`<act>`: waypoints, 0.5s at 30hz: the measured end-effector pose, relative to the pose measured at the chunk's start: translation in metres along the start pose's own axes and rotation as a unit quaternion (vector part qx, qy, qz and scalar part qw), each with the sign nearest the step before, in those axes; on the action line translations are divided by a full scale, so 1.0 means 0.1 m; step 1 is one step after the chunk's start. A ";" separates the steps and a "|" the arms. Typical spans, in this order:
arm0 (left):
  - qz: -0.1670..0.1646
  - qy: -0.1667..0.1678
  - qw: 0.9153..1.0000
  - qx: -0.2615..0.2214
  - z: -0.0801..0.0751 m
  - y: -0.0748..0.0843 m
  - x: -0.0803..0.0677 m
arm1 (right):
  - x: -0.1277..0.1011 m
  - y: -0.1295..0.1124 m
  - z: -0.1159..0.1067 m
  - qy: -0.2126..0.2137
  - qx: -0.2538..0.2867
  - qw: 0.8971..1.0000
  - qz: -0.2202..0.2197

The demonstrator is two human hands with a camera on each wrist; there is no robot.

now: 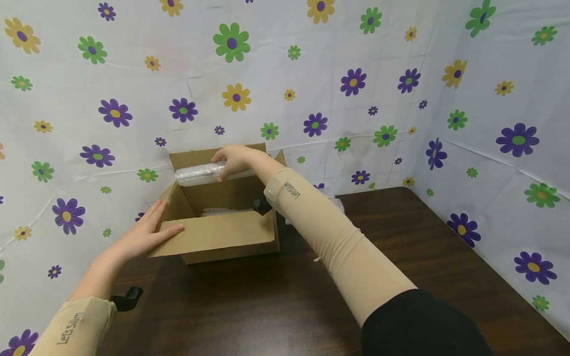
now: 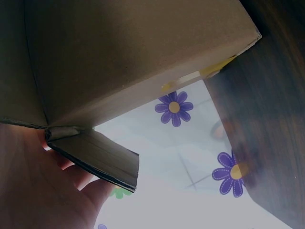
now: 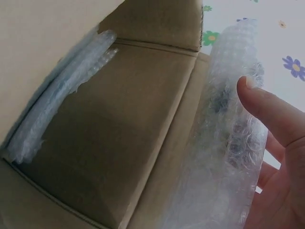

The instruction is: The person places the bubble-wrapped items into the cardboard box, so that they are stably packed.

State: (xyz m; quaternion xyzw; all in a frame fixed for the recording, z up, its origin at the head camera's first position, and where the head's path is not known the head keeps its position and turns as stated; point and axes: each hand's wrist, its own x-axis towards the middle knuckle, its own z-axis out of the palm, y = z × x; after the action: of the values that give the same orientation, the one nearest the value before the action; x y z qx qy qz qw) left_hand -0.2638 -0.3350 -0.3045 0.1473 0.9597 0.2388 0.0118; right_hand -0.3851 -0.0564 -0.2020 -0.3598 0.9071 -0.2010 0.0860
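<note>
As seen from the head camera, an open box [image 1: 222, 217] sits on a dark tabletop [image 1: 401, 257], flaps spread. The right hand [image 1: 233, 160] reaches over the far rim, its grip curled round a bubble-wrapped roll [image 1: 198, 174] held above the opening. The roll sticks out to the left of the grip, so most of its length hangs unsupported; it could tilt or slip and drop in crooked. The left hand [image 1: 149, 232] lies flat on the near left flap, fingers straight. If that hand eases, the box may slide.

In the left wrist view, the palm [image 2: 43, 191] presses under a folded flap [image 2: 100, 160] at the box corner, fingers straight.

In the right wrist view, the thumb [image 3: 274, 114] presses the roll [image 3: 228, 143] against the palm, at the box's right wall. More bubble wrap [image 3: 62, 95] lines the opposite wall. The slick plastic could slide through a loose pinch, or the roll could catch on the rim.
</note>
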 end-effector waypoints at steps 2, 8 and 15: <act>0.001 0.000 1.000 0.001 0.00 0.00 0.01 | 0.00 -0.02 -0.01 -0.002 0.004 1.000 0.001; 0.002 0.003 1.000 0.003 -0.01 0.02 -0.01 | 0.02 -0.09 -0.04 0.003 0.020 1.000 -0.001; 0.000 -0.003 1.000 0.004 -0.01 0.03 -0.03 | 0.05 -0.01 0.09 0.011 0.012 1.000 0.006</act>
State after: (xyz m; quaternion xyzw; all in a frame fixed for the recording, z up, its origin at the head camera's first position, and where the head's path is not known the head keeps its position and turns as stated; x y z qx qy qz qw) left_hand -0.2603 -0.3337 -0.3028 0.1477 0.9607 0.2348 0.0137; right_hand -0.3854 -0.0631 -0.2095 -0.3514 0.9075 -0.2156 0.0813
